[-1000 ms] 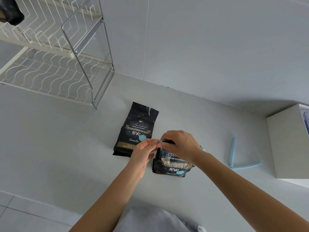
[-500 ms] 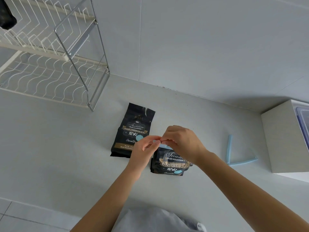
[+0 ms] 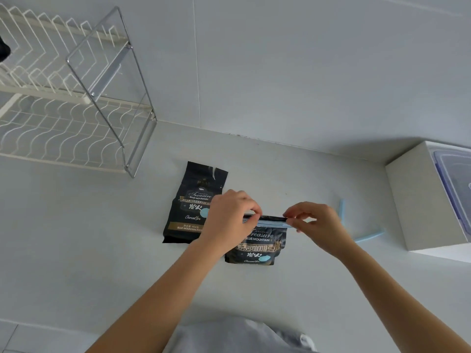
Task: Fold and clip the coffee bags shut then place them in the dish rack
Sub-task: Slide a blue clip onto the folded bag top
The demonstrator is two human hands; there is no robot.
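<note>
Head cam, looking down: left hand (image 3: 229, 220) and right hand (image 3: 319, 225) each pinch an end of a light blue clip (image 3: 270, 222) laid across the folded top of the near coffee bag (image 3: 256, 247) on the desk (image 3: 102, 238). A second coffee bag (image 3: 195, 203) lies flat just beside it, and the dish rack (image 3: 76, 103) sits off to the left.

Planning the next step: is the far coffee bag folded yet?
Not folded. The far coffee bag lies flat at full length, its torn top showing, unclipped.
</note>
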